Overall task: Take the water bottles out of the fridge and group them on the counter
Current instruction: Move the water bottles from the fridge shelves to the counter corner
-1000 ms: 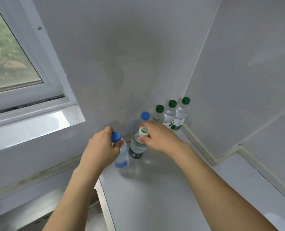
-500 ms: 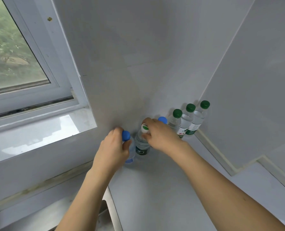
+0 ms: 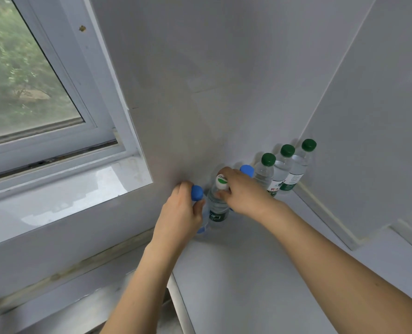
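Observation:
My left hand [image 3: 179, 213] grips a blue-capped water bottle [image 3: 197, 192] by its neck; most of that bottle is hidden behind the hand. My right hand [image 3: 242, 191] holds the neck of a clear bottle with a white-and-green cap [image 3: 217, 208], which stands on the grey counter [image 3: 243, 273] right beside the first. Another blue cap [image 3: 246, 170] pokes out behind my right hand. Three green-capped bottles [image 3: 282, 172] stand in a row against the wall, ending in the corner.
A window [image 3: 31, 92] with a white sill [image 3: 62, 196] lies to the left. Grey walls meet in a corner behind the bottles. The counter's left edge [image 3: 178, 300] drops off near my left forearm.
Both hands moved the two bottles back toward the wall and the row of bottles. The camera view shifted left, so the group appears further right.

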A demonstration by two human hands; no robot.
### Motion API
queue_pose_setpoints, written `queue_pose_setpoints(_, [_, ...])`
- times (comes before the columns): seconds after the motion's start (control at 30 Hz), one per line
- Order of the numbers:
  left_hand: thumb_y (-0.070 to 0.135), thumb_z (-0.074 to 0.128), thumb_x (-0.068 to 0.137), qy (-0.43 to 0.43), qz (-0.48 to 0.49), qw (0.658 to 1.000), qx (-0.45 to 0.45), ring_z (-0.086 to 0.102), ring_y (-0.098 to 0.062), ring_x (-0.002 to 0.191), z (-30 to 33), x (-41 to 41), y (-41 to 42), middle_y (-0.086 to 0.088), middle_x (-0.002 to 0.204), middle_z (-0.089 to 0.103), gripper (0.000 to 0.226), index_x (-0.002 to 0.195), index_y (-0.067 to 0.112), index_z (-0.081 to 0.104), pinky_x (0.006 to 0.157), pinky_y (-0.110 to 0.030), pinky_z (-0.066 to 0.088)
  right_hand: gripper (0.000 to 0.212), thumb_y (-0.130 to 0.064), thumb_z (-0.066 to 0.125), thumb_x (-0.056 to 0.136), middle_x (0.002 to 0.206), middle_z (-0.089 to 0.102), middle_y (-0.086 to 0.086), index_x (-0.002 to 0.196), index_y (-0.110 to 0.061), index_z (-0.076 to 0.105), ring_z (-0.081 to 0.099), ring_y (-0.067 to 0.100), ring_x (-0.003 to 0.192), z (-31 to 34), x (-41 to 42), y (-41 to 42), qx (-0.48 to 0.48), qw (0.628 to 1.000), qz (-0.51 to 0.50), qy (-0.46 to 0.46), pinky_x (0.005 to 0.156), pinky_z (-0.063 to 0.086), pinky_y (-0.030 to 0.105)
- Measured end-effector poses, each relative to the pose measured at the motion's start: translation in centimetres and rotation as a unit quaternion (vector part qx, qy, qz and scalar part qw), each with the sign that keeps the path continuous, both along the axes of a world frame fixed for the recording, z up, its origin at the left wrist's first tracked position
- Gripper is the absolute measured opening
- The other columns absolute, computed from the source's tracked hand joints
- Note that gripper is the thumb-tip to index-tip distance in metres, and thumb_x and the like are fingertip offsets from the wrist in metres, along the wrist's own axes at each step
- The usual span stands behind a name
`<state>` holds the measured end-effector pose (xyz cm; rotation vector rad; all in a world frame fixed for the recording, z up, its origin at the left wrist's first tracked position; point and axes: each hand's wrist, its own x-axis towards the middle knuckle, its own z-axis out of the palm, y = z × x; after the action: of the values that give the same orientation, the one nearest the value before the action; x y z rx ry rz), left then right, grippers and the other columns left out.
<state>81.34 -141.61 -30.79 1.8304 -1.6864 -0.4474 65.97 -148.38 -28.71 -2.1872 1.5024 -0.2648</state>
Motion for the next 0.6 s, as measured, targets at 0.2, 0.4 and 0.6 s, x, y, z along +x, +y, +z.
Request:
queue_pose_setpoints(0.2, [0.014, 0.058, 0.091, -0.002, -0.012, 1.0, 0.001, 0.052, -0.036, 0.095, -0.1, 0.3, -0.5, -0.012, 0.108, 0.056, 0.021, 0.109, 0.004, 0.052, 0.074, -0.038, 0.04, 0.032, -0.025, 0.059, 0.093, 0.101, 0.048, 0.003, 0.12, -0.013, 0.046, 0.049, 0.022, 0.088, -0.1, -0.3, 0.2, 0.003, 1.0, -0.006, -0.018, 0.071, 0.035, 0.029])
queue_pose_setpoints(0.4, [0.018, 0.061, 0.09, -0.012, -0.018, 1.0, -0.009, 0.053, -0.034, 0.093, -0.4, 1.0, -0.3, -0.009, 0.106, 0.058, 0.023, 0.109, 0.007, 0.053, 0.072, -0.035, 0.04, 0.034, -0.026, 0.06, 0.093, 0.1, 0.047, 0.002, 0.121, -0.014, 0.046, 0.049, 0.021, 0.087, -0.7, -0.2, 0.1, 0.0, 1.0, -0.005, -0.026, 0.07, 0.033, 0.027])
queue_pose_setpoints(0.6, [0.026, 0.059, 0.092, -0.056, -0.008, 0.998, 0.024, 0.055, -0.034, 0.091, 0.4, 0.5, -0.1, -0.004, 0.107, 0.058, 0.025, 0.111, 0.011, 0.051, 0.073, -0.039, 0.046, 0.035, -0.027, 0.067, 0.089, 0.098, 0.058, 0.0, 0.119, -0.019, 0.052, 0.054, 0.018, 0.082, -1.1, -0.9, 0.3, -0.007, 0.997, -0.021, -0.078, 0.07, 0.04, 0.028])
